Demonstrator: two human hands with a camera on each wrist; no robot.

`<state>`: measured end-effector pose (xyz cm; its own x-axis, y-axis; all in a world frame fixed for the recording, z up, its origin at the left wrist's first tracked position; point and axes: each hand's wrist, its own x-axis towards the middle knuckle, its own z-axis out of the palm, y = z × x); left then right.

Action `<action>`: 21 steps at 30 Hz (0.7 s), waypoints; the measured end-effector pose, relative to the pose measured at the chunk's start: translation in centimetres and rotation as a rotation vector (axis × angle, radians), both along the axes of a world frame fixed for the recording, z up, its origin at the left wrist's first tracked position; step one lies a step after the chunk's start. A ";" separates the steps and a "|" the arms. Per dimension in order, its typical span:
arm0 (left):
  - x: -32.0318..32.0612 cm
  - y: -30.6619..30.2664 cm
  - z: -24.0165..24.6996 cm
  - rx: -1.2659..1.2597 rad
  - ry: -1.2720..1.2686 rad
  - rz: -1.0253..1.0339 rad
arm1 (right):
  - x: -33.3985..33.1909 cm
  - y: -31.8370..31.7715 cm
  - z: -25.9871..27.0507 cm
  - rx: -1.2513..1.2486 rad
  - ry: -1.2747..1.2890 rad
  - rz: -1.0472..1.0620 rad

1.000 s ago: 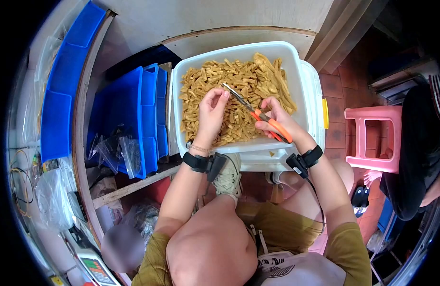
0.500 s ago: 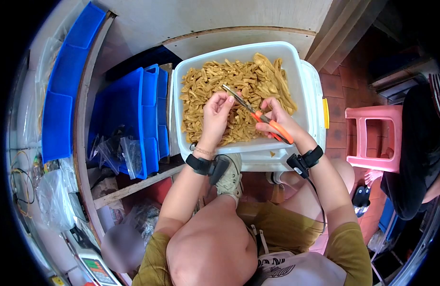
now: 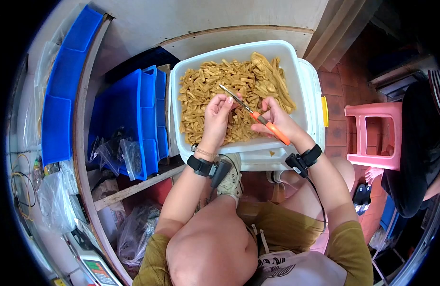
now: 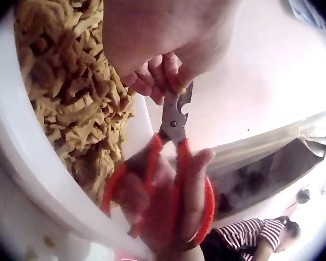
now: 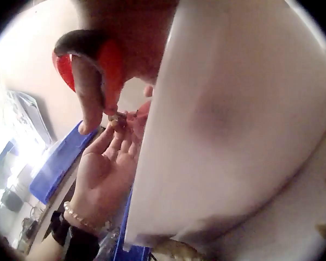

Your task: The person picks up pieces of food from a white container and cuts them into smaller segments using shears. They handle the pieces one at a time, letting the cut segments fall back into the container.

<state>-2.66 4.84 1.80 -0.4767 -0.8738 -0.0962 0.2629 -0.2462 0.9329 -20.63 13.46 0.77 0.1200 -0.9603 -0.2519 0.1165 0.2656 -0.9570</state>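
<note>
In the head view my right hand (image 3: pixel 279 121) holds scissors (image 3: pixel 265 121) with orange-red handles, its fingers and thumb through the loops. Their metal blades (image 4: pixel 175 117) point forward and left over the white tub (image 3: pixel 303 86). My left hand (image 3: pixel 217 117) pinches a small tan piece (image 4: pixel 181 91) between thumb and fingers, right at the blades; most of this piece is hidden by the fingers. Below both hands lies a heap of short tan-brown cut strips (image 3: pixel 201 90). Longer uncut pieces (image 3: pixel 270 78) of the same stuff lie along the tub's right side.
Blue bins (image 3: pixel 122 109) stand left of the tub, one with small plastic bags (image 3: pixel 129 157). A white lid with a yellow latch (image 3: pixel 325 112) sticks out beneath the tub. To the right are a pink stool (image 3: pixel 375 162) and another person in dark clothes (image 3: pixel 415 148).
My left hand has shifted slightly right and toward me, staying at the blades. The scissors' orange handles look closer together in the head view. The heap looks the same.
</note>
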 end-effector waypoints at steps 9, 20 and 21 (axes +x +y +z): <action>-0.2 0.6 -1.2 -0.014 -0.021 -0.057 | 0.1 -0.1 0.0 -0.036 0.097 -0.031; 1.4 -2.5 0.4 -0.149 -0.411 0.203 | -0.3 -0.3 -0.5 0.019 -0.138 -0.112; 1.7 -2.7 0.2 -0.162 -0.483 0.189 | -0.3 -0.3 -0.4 0.019 -0.135 -0.112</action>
